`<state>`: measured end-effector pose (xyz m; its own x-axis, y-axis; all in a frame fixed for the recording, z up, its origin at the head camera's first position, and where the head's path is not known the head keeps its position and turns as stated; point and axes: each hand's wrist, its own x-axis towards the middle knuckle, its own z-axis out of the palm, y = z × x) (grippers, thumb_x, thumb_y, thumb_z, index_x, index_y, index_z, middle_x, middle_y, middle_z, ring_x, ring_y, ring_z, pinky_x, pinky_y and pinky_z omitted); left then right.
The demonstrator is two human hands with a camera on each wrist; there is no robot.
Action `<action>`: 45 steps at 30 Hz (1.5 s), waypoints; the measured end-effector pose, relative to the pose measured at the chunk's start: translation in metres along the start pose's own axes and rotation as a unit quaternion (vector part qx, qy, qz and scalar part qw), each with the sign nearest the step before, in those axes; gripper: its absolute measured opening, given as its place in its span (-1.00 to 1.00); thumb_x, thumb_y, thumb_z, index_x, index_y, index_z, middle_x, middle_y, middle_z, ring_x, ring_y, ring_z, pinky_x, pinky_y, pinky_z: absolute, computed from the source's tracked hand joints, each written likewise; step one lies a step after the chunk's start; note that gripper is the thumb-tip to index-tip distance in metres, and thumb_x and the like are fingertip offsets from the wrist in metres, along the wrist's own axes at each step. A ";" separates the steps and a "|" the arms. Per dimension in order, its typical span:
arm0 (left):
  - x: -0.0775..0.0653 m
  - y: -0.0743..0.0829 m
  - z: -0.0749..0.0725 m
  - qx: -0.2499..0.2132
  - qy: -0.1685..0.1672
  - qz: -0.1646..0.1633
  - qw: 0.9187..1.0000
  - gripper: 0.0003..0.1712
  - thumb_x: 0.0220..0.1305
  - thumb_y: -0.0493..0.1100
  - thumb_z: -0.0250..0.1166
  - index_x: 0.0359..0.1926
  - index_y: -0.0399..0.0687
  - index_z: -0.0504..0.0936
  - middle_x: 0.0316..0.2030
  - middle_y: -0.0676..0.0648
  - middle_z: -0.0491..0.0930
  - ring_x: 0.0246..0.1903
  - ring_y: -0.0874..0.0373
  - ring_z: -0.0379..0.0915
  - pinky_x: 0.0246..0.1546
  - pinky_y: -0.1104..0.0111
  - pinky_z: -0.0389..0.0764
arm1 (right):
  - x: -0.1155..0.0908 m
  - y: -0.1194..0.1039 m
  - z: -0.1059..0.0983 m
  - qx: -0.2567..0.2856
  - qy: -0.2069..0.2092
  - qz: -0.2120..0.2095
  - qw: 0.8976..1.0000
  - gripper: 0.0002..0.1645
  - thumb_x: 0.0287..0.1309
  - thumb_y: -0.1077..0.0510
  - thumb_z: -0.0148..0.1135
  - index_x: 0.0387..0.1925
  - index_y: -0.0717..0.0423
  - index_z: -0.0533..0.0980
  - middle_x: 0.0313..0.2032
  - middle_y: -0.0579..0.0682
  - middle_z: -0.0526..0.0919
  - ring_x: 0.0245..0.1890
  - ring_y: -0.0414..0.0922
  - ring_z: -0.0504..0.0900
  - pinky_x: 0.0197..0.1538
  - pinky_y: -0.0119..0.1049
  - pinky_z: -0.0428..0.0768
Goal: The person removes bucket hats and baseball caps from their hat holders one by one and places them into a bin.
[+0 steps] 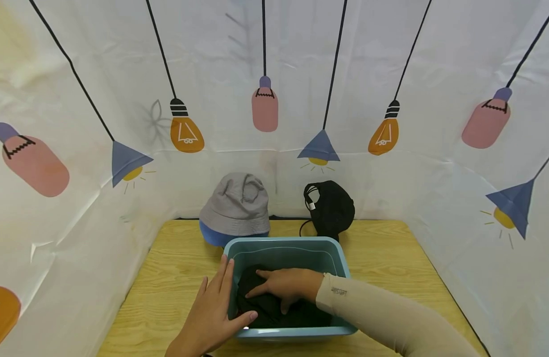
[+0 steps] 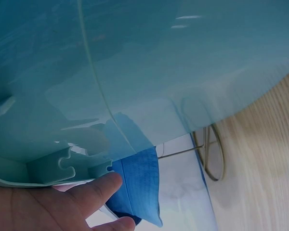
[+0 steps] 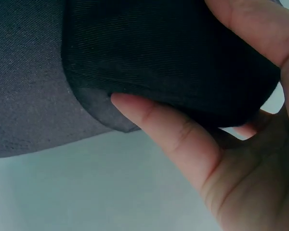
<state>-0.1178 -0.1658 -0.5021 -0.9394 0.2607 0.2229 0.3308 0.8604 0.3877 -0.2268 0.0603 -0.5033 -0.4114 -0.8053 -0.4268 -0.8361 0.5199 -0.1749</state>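
A light-blue plastic bin (image 1: pixel 283 240) stands on the table with dark, soft fabric (image 1: pixel 261 317) bunched inside. My right hand (image 1: pixel 292 285) reaches into it, fingers spread over the fabric. Up close in the right wrist view, the thumb (image 3: pixel 168 134) lies along a black fabric piece (image 3: pixel 149 53), which overlaps grey fabric (image 3: pixel 33 106). My left hand (image 1: pixel 213 305) rests at the bin's left side with fingers straight and the thumb over the near corner. From the left wrist, the translucent bin wall (image 2: pixel 149 62) fills most of the view.
Behind the bin, a grey bucket hat (image 1: pixel 236 210) sits over a blue hat (image 1: pixel 213 235). To its right is a black cap (image 1: pixel 332 208) with a looped strap. A wire stand (image 2: pixel 214 159) shows beside the blue hat. Printed white sheeting (image 1: pixel 274 183) encloses the wooden table (image 1: pixel 176 263).
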 end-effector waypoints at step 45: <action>0.001 0.000 0.000 0.002 0.002 0.003 1.000 0.31 0.21 0.58 0.22 0.69 0.13 -0.21 0.67 -0.13 -0.14 0.52 -0.18 0.19 0.37 -0.40 0.18 | -0.022 -0.002 -0.033 -0.010 0.044 0.006 0.999 -0.05 0.35 0.19 0.35 0.54 -0.63 0.19 0.59 0.04 0.21 0.07 -0.18 0.69 -0.14 -0.35 0.68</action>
<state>-0.1189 -0.1655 -0.5022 -0.9371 0.2636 0.2286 0.3356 0.8603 0.3836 -0.2282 0.0677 -0.4641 -0.4516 -0.8211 -0.3492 -0.8371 0.5253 -0.1526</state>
